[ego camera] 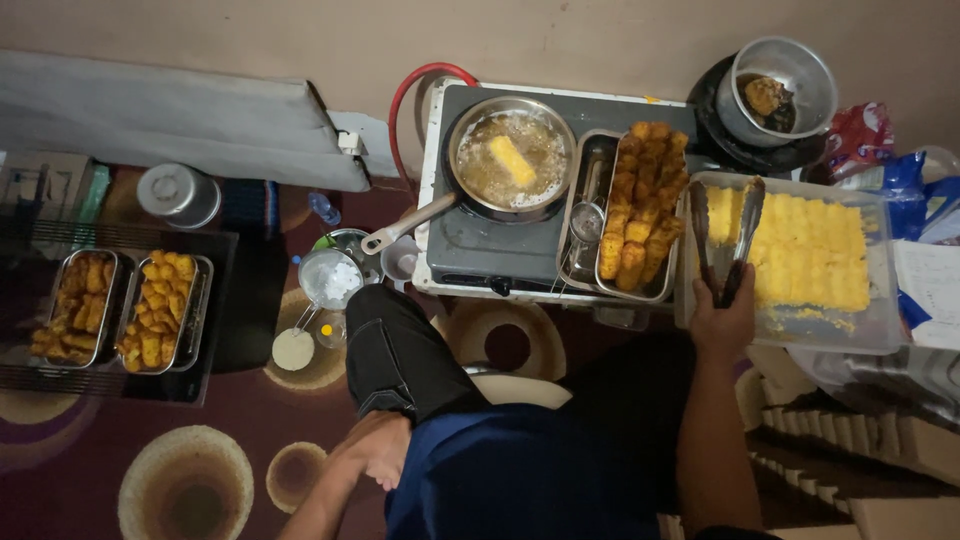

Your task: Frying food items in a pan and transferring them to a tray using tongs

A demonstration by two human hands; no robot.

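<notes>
- Right hand (pixel 722 318) grips metal tongs (pixel 728 235) by the hinge end, fingers clenched round them; tong arms are spread apart, tips pointing away from the person.
- Tongs hover over the left end of a clear plastic tub (pixel 880 335), just right of the stove (pixel 480 250). Can't tell whether the tips touch anything.
- Tub holds rows of pale yellow breaded sticks (pixel 810 250); its left end under the tongs is bare.
- Left hand (pixel 375 450) rests on the person's left knee, well below the stove; fingers loosely curled, holding nothing.
- On the stove: frying pan (pixel 510 155) with bubbling oil and one yellow stick (pixel 513 160) in it; handle points down-left.
- At the stove's right edge: steel tray (pixel 585 260) with a pile of browned fried sticks (pixel 640 205) and a small strainer (pixel 586 222) beside them.
- Behind the tub, up-right of the stove: round metal pot (pixel 800 70) with something brown inside.
- Just left of the stove: small bowl with white powder (pixel 330 278).
- Far left of the stove: two more steel trays of fried sticks (pixel 120 310) on a dark mat, metal lidded pot (pixel 180 195) above them.
</notes>
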